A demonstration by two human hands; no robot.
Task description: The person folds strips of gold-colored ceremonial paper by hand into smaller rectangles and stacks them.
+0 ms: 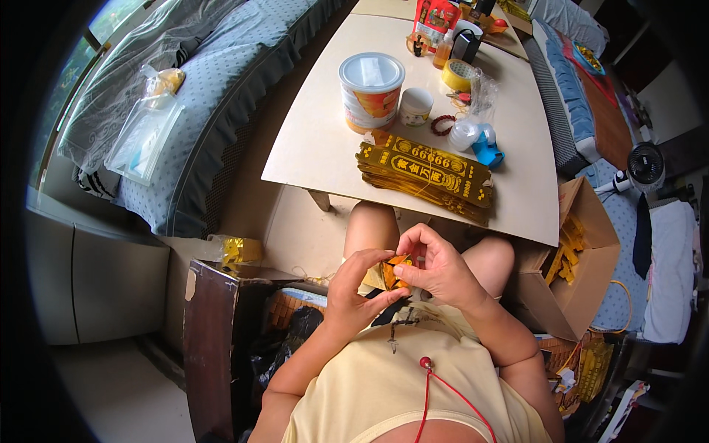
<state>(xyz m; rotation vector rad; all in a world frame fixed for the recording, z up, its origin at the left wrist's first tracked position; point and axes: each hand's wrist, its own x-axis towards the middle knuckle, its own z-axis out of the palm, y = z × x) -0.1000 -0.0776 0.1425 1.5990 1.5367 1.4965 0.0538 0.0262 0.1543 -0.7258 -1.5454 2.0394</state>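
A small folded piece of gold and orange paper [391,271] is held between both my hands, above my lap. My left hand [352,285] grips its left side and lower edge between fingers and thumb. From the right, my right hand [440,268] pinches it, the thumb lying across its front face. Just beyond my knees, a stack of printed gold paper sheets [424,174] lies tied with a thin band at the table's near edge. On my right, an open cardboard box [590,282] contains several folded gold paper pieces [568,249].
The cream table [316,105] bears a lidded tub [371,97], a white jar [415,105], a tape roll [458,76], a beaded bracelet [442,125] and a blue plastic object [488,152]. A covered sofa [221,72] runs along the left; a small fan [646,163] stands at right.
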